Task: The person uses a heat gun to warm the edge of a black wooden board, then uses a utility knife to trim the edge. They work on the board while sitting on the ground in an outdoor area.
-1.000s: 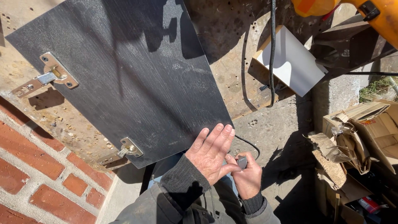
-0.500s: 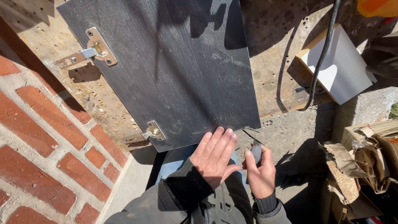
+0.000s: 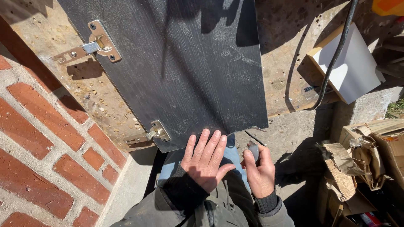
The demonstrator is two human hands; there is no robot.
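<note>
A dark wood-grain cabinet door panel (image 3: 176,71) lies on a worn, drilled workbench board (image 3: 290,63). Two metal hinges are screwed to its left edge, one at the top (image 3: 94,44) and one near the bottom corner (image 3: 156,133). My left hand (image 3: 206,159) lies flat with fingers spread on the panel's near edge. My right hand (image 3: 259,170) is just right of it, below the panel's corner, closed around a small grey tool (image 3: 253,150) that points up at the edge.
A red brick wall (image 3: 46,138) runs along the left. A white board piece (image 3: 351,67) and a black cable (image 3: 334,54) lie on the bench at right. Torn cardboard boxes (image 3: 370,151) pile up at the lower right on the concrete floor.
My left hand slid left along the panel's near edge. My right hand, with the grey tool, rose closer to the panel's corner. The view shifted, so the panel sits further right.
</note>
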